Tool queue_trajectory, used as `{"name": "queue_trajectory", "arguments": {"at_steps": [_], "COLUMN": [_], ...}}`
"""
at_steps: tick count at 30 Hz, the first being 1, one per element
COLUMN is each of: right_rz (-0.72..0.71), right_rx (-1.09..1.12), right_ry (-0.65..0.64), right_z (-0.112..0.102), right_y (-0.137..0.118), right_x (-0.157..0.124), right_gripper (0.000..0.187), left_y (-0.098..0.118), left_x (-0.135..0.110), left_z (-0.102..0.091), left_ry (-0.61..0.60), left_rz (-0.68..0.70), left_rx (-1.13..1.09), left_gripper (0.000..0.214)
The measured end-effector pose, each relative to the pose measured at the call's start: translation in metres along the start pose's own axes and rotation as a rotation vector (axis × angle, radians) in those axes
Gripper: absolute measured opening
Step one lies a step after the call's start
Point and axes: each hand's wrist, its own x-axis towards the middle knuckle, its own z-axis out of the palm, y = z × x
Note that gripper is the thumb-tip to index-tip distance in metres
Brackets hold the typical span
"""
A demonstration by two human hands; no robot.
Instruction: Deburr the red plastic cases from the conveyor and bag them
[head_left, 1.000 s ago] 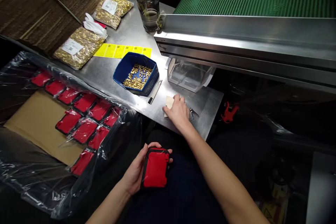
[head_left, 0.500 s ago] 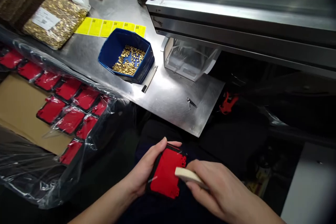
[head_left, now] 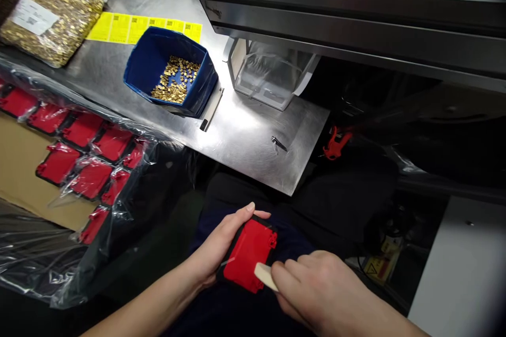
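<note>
My left hand (head_left: pixel 219 245) is wrapped round a red plastic part with a black edge (head_left: pixel 249 255), held over my lap. In my right hand (head_left: pixel 316 292) I pinch a small beige block (head_left: pixel 264 276), and its end rests on the lower right edge of the red part. Both hands are closed on what they hold.
A steel table (head_left: pixel 245 142) carries a blue bin of small gold pieces (head_left: pixel 169 76), a clear plastic tray (head_left: pixel 271 76), yellow labels (head_left: pixel 142 26), a bag of gold pieces (head_left: pixel 43 18), a pen-like tool (head_left: pixel 211 110) and a tiny metal clip (head_left: pixel 279 142). A plastic-lined box of red parts (head_left: pixel 79 158) is at left.
My right hand took the beige block off the table and brought it down to the red part. It has since slid lower along the part's edge. The view tilted down.
</note>
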Motion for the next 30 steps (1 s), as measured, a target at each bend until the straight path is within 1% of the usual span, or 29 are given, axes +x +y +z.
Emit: {"name": "queue_trajectory", "arguments": {"at_steps": [3, 5, 8, 10, 13, 17, 20, 21, 23, 25, 28, 30], "right_rz": [-0.060, -0.066, -0.028, -0.048, -0.112, -0.092, -0.157, -0.160, -0.123, -0.108, -0.124, -0.094], "right_rx": [0.041, 0.081, 0.104, 0.090, 0.064, 0.055, 0.043, 0.050, 0.073, 0.086, 0.108, 0.114], "right_ry": [-0.069, -0.133, -0.240, -0.275, -0.303, -0.327, -0.351, -0.353, -0.344, -0.340, -0.352, -0.356], "right_z": [0.001, -0.001, -0.010, -0.017, -0.026, -0.033, -0.035, -0.035, -0.035, -0.035, -0.035, -0.035], "right_y": [0.002, 0.006, 0.012, 0.014, 0.015, 0.014, 0.014, 0.015, 0.017, 0.018, 0.017, 0.015], "right_x": [0.008, 0.009, 0.010, 0.012, 0.020, 0.031, 0.035, 0.036, 0.036, 0.035, 0.037, 0.037], "right_gripper": [0.005, 0.003, 0.004, 0.004, 0.005, 0.007, 0.015, 0.014, 0.007, 0.006, 0.004, 0.005], "left_y": [-0.002, -0.003, -0.005, -0.006, -0.006, -0.006, -0.007, -0.007, -0.008, -0.008, -0.008, -0.007], "left_x": [0.004, 0.006, 0.009, 0.013, 0.017, 0.019, 0.019, 0.020, 0.019, 0.019, 0.020, 0.021], "left_z": [0.002, 0.001, -0.002, -0.004, -0.007, -0.009, -0.012, -0.012, -0.015, -0.016, -0.015, -0.014], "left_ry": [-0.003, -0.013, -0.019, -0.031, -0.059, -0.063, -0.077, -0.075, -0.066, -0.073, -0.084, -0.080], "left_rz": [-0.033, -0.081, -0.126, -0.141, -0.169, -0.203, -0.196, -0.190, -0.178, -0.186, -0.188, -0.172], "left_rx": [0.052, 0.021, -0.042, -0.013, 0.019, -0.026, 0.003, 0.004, 0.004, 0.020, 0.005, -0.006], "left_gripper": [0.049, 0.050, 0.053, 0.054, 0.055, 0.058, 0.057, 0.057, 0.057, 0.059, 0.060, 0.058]}}
